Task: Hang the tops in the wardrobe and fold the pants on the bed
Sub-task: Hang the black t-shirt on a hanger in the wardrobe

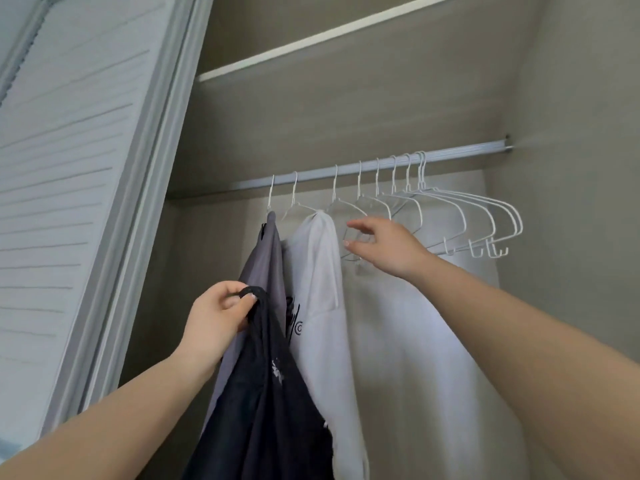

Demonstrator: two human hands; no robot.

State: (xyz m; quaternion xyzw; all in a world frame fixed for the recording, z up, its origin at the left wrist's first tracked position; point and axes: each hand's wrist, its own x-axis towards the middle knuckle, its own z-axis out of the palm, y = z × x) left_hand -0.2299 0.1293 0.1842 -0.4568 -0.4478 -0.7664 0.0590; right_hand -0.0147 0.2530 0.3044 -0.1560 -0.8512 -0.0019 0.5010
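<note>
Here the right hand (384, 247), fingers spread and holding nothing, reaches the nearest empty wire hanger (349, 216) on the rail (460, 152), beside the hung white top (322, 271). Left hand (218, 317) pinches the dark top (263, 393) by its neckline, hanging lower left of that hanger, nearer the rail's left end

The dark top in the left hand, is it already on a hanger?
No, the left hand grips the dark top by its collar, with no hanger showing in it.

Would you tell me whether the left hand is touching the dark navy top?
Touching. The head view shows the left hand with its fingers curled round the neckline of the dark navy top, holding it up.
</note>
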